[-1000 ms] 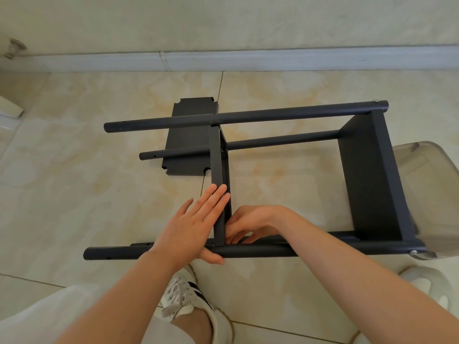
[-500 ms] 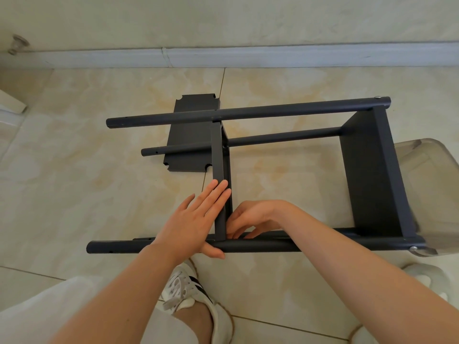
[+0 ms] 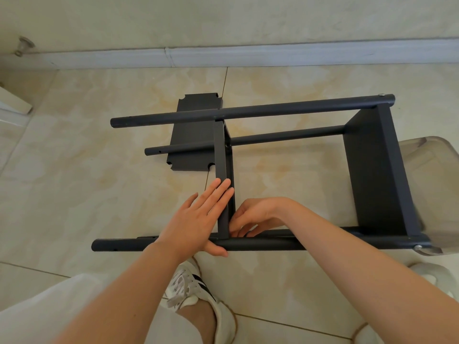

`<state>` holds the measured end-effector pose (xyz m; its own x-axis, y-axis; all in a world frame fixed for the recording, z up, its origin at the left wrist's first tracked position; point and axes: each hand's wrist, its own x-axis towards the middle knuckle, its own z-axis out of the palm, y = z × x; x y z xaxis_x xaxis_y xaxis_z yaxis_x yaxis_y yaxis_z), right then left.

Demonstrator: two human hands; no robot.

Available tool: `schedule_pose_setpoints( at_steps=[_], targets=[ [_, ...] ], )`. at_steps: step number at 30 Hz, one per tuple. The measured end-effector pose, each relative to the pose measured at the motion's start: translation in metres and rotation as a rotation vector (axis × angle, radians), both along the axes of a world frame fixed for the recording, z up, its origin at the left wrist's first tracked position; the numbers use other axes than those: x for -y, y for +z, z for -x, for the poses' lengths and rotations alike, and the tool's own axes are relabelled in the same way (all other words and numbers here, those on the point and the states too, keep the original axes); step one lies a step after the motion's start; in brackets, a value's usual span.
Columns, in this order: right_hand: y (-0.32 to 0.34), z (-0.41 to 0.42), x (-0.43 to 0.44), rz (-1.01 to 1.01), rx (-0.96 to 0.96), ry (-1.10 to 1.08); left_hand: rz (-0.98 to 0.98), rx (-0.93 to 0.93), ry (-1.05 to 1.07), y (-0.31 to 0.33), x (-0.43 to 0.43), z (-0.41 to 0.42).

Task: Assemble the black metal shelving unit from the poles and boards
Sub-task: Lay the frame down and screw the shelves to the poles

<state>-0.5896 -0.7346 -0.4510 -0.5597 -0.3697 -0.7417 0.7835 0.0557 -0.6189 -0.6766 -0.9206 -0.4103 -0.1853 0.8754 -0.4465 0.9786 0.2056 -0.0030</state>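
Observation:
The black shelving frame lies on its side on the tiled floor. Its near pole (image 3: 270,244) and far pole (image 3: 273,110) run left to right, and a lower pole (image 3: 285,137) lies between them. An end board (image 3: 372,175) joins them at the right. A middle board (image 3: 221,155) stands on edge between the poles. My left hand (image 3: 196,219) presses flat, fingers straight, against that board's left face, thumb on the near pole. My right hand (image 3: 258,214) has curled fingers at the corner where the board meets the near pole; its fingertips are hidden.
A loose black board (image 3: 192,135) lies flat on the floor under the far poles. A translucent chair (image 3: 432,175) touches the frame's right end, with a white object (image 3: 432,276) below it. My shoe (image 3: 196,289) is just under the near pole. The baseboard (image 3: 248,54) runs behind.
The view shifted slightly. My right hand's fingers moved a little at the corner joint; my left hand stays pressed on the middle board.

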Motion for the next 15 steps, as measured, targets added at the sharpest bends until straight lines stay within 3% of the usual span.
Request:
schedule_pose_setpoints(
  at_steps=[8,15],
  targets=[
    [-0.008,0.001,0.014,-0.057,0.000,-0.042,-0.010,0.004,0.000,-0.001,0.001,0.000],
    [-0.005,-0.004,0.003,0.043,-0.038,-0.016,-0.042,0.025,0.013,-0.001,0.001,0.001]
  ],
)
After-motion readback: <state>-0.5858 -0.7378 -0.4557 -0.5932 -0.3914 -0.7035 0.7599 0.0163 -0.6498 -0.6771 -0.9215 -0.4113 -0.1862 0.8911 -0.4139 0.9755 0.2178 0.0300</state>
